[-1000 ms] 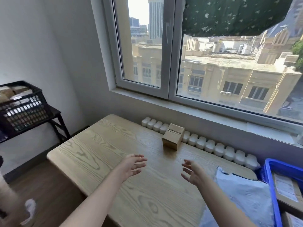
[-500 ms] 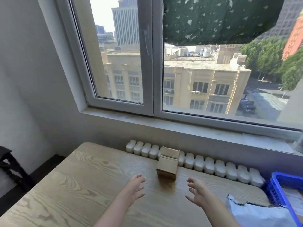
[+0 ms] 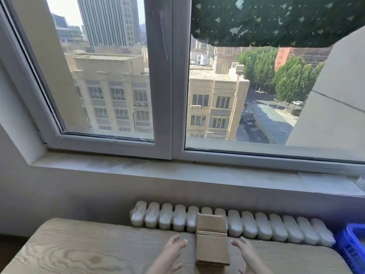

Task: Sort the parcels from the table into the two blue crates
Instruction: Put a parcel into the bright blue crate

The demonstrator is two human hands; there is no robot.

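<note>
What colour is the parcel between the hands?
Plain brown cardboard box, unprinted on the visible sides; seen in the head view.

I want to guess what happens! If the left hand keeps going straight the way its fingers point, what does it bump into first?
Probably the white radiator behind the table. The left hand points forward just left of the cardboard box, so it likely slips past it, though depth is hard to judge.
</note>
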